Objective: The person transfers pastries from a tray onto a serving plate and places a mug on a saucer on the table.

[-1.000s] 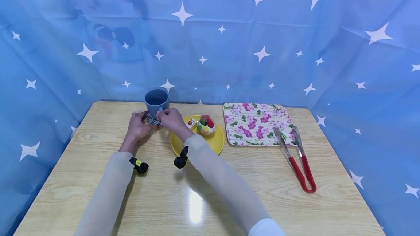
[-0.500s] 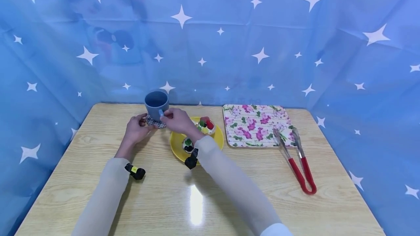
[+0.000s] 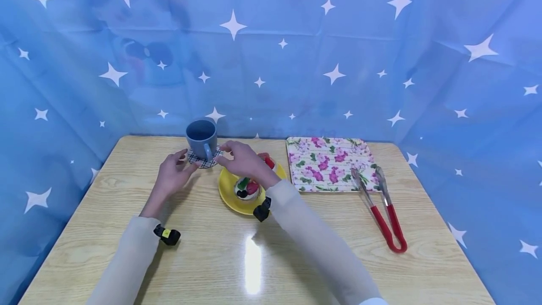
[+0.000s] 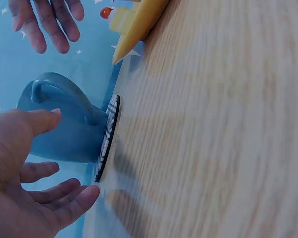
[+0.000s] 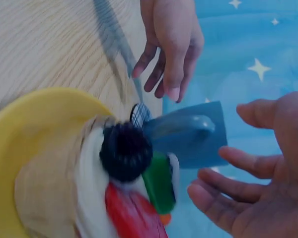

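A blue mug (image 3: 201,139) stands upright on a round plaid coaster (image 3: 208,164) near the table's back edge, its handle toward the person. Left of it, my left hand (image 3: 172,173) has fingers and thumb spread, apart from the mug. My right hand (image 3: 246,160) hovers to the right of the handle, thumb and fingers parted, holding nothing. In the left wrist view the mug (image 4: 72,136) sits flat on the coaster (image 4: 108,141). Below the right hand is a yellow plate (image 3: 227,189) bearing fruit-topped tarts (image 3: 247,188), partly hidden by that arm.
A flowered tray (image 3: 322,164) lies at the back right. Tongs with red handles (image 3: 391,229) rest partly on its front right corner. A blue starry curtain (image 3: 271,60) hangs behind the wooden table (image 3: 203,258).
My right hand has let go of the mug's handle and drawn back to the right. My left hand has moved slightly left, away from the coaster. The mug now rests on the coaster.
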The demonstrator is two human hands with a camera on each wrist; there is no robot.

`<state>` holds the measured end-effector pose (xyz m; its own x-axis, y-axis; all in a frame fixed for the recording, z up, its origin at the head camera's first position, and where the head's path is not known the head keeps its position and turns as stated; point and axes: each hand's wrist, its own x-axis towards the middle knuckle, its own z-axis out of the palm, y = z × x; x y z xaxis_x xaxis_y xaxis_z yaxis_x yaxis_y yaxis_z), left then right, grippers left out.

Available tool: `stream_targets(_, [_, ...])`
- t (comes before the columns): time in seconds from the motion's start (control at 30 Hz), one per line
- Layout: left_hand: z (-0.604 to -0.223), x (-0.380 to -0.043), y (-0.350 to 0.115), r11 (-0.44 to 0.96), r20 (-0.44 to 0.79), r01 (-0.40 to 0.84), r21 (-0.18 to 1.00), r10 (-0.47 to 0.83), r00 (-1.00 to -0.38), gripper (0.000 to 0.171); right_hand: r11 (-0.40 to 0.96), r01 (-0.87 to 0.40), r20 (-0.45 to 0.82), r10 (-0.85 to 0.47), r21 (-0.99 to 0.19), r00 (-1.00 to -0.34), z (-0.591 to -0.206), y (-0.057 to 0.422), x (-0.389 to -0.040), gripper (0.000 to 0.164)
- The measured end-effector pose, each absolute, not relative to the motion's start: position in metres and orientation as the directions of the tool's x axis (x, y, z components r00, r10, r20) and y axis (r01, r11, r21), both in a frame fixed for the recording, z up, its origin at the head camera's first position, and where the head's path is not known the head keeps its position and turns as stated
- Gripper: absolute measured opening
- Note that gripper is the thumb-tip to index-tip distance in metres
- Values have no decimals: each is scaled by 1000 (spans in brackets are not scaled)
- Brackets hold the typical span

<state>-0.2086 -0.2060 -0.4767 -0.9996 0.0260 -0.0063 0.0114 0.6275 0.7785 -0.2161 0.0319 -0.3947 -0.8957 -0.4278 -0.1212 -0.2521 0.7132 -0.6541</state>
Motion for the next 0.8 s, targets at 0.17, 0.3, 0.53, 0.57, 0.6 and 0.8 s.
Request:
stream_targets(0.17, [-472, -201, -206, 651, 36, 50, 757, 36, -999, 79, 712, -314, -90, -467, -628, -879, -392, 46, -209, 55])
stream_targets(0.3, [-470, -195, -204, 656, 66, 83, 750, 51, -996, 79, 722, -352, -73, -485, -595, -871, -392, 58, -205, 57])
stream_targets(0.53, [-461, -184, -203, 704, 87, 121, 700, 84, -993, 87, 731, -400, -44, -505, -553, -862, -387, 76, -199, 61])
stream_targets(0.57, [-460, -182, -203, 712, 89, 123, 691, 85, -992, 88, 735, -397, -42, -499, -550, -866, -386, 79, -197, 62])
stream_targets(0.6, [-458, -181, -203, 718, 95, 128, 685, 87, -992, 89, 736, -393, -39, -493, -551, -869, -385, 81, -196, 63])
stream_targets(0.8, [-456, -174, -204, 735, 137, 168, 657, 102, -985, 93, 758, -354, -24, -437, -549, -899, -383, 100, -187, 69])
